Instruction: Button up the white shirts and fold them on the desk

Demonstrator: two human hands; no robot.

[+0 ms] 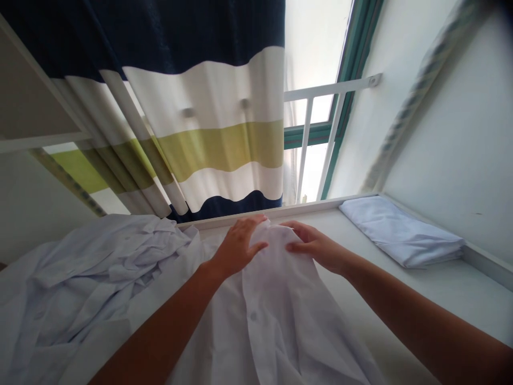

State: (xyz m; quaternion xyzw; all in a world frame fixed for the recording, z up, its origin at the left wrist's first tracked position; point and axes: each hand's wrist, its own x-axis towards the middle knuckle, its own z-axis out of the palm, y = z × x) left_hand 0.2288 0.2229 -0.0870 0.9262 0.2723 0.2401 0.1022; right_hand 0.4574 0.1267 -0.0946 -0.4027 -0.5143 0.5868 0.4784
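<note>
A white button-up garment (276,299), which looks like a shirt or lab coat, lies spread toward me with a button showing on its front strip. Its far end is raised a little between my two hands. My left hand (242,240) grips the left side of that end, thumb on top and fingers behind the cloth. On the right side, my right hand (310,243) pinches the fabric between thumb and fingers. The fingertips behind the cloth are partly hidden.
Crumpled white garments (108,267) are heaped at the left. A folded white garment (401,230) lies at the right on the white surface (340,278), which has a low raised rim. Beyond hang a striped curtain (220,144) and a white railing (332,88) before a window.
</note>
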